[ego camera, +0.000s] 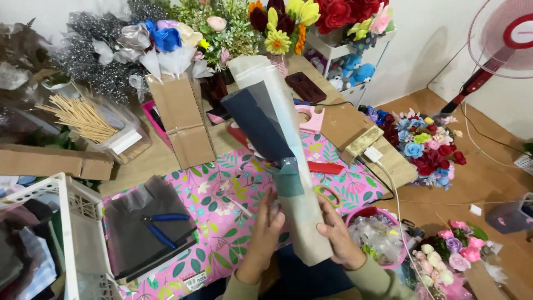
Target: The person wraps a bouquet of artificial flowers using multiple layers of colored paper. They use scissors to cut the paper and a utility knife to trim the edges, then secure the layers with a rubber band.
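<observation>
Item: paper wrap cone (280,150), clasped between our left hand (265,232) and right hand (340,236); blue pliers (158,226) left of them.

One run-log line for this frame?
left hand: grips paper wrap | right hand: grips wrap's lower end | wrap: tilted above pink mat | blue pliers: untouched

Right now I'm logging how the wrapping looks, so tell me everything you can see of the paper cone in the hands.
The paper cone is a long rolled wrap held up over the pink flowered table cover. Its outer sheet looks pale and thin, beige toward the bottom; a dark navy sheet lies inside and shows at the wide open top. It tilts, mouth up and to the left, narrow end down. The left hand and the right hand grip its lower part from either side. Nothing visible sits inside.
</observation>
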